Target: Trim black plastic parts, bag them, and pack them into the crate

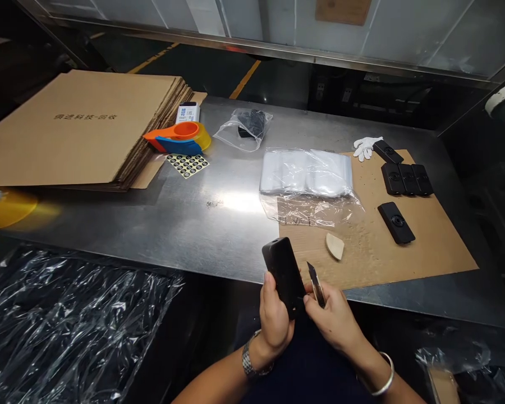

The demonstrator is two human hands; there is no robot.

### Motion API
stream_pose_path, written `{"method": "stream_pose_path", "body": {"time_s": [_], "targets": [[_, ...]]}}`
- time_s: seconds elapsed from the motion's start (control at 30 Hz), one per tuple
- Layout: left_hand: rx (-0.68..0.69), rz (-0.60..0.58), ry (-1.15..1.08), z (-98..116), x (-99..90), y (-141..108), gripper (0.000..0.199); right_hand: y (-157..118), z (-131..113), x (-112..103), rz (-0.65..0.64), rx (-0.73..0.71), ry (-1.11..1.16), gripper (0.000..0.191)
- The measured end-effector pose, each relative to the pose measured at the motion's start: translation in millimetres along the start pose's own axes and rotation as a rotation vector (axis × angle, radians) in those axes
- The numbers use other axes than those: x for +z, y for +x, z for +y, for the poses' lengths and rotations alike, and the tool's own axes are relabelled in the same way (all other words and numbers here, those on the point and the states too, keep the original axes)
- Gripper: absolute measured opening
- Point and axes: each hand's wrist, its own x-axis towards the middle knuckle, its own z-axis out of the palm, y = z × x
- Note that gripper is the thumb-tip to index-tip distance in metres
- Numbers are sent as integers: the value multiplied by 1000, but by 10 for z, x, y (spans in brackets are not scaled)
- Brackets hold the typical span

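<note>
Over the table's near edge, the left hand grips a black case upright, fingers wrapped round its lower half. The right hand pinches a small blade just beside the case and also steadies the case's bottom corner with the thumb.

As a judgement, the work looks partly done: five like cases lie on the brown sheet, three in a row, one above them by a white glove, one apart lower down, with specks of dust and a pale scrap between. A stack of clear bags sits untouched, so bagging seems left.

Open steel spreads to the left, bare up to the cardboard pile, tape dispenser and sticker sheet. Below the edge, crinkled plastic film crowds the left.
</note>
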Motion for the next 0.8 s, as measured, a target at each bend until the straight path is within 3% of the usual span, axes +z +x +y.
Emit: {"method": "stream_pose_path", "body": {"time_s": [0.13,0.37,0.53,0.8], "targets": [[81,12,-46,-23,18,-19,49,-4,-10,33,38,25,24,17],[9,25,-9,-28,21,-57,53,66,-36,-9,99,33,-36,27],[49,57,110,-150,-77,-75,51,169,-19,-30,160,24,-37,31],[5,-43,175,-281,-144,-151,44,405,-113,-118,268,-51,106,25]]}}
